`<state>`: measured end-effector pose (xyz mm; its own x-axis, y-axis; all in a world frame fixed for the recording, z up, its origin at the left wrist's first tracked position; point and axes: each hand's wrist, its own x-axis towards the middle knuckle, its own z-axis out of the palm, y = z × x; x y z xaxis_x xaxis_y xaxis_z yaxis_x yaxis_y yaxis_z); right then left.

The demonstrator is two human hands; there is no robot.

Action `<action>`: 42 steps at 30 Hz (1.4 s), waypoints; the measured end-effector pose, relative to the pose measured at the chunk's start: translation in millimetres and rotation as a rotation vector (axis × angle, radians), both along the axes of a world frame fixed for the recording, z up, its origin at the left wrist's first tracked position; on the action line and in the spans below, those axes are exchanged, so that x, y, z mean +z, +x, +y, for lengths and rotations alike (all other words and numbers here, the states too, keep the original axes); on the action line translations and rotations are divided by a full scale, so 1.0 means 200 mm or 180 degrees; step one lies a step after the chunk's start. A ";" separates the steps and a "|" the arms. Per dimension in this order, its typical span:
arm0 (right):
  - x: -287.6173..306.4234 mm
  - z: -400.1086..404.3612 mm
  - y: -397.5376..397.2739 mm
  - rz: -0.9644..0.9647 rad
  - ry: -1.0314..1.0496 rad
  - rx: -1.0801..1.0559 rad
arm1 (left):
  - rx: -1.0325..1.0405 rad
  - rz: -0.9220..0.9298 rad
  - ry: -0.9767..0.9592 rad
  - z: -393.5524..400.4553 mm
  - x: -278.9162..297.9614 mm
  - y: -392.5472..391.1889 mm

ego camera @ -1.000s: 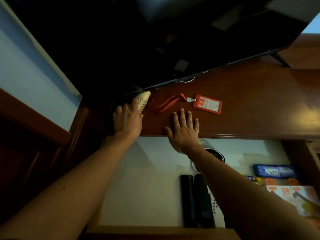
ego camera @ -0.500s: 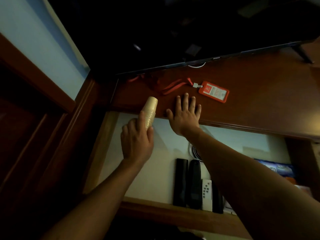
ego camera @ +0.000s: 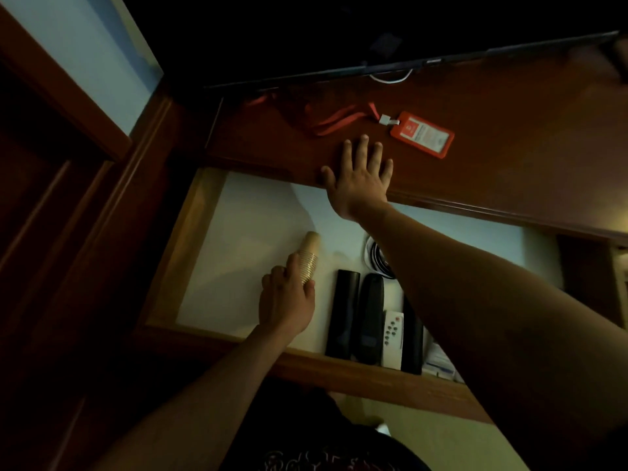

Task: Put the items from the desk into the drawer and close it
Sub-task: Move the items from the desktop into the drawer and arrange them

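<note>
Reddish-brown wood forms the worktop [ego camera: 492,171] seen in the head view, with an open drawer [ego camera: 176,253] pulled out below its front edge. A stack of tan paper cups [ego camera: 308,254] is held lying on its side by the left hand [ego camera: 287,300], low over the white drawer floor; the fingers [ego camera: 293,266] are closed around the stack's wider end. Contact between cups and floor cannot be judged. The right hand [ego camera: 360,178] is laid flat on the worktop edge, fingers spread and grasping nothing. A red badge [ego camera: 421,134] with its lanyard [ego camera: 334,123] is seen on the worktop, just beyond the right fingertips and apart from them. Two black remotes [ego camera: 356,314], a small white remote [ego camera: 392,338] and a coiled cable [ego camera: 377,258] are noted inside the drawer, right of the cups. A dark screen [ego camera: 339,35] is observed at the worktop's rear.
</note>
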<state>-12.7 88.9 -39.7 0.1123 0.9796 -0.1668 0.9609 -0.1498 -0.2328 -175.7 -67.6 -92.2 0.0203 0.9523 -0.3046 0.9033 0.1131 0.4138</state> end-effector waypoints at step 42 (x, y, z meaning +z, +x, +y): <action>0.00 0.00 0.00 0.0006 0.0009 0.0010 | -0.0345 -0.0403 -0.0972 -0.13 0.01 0.05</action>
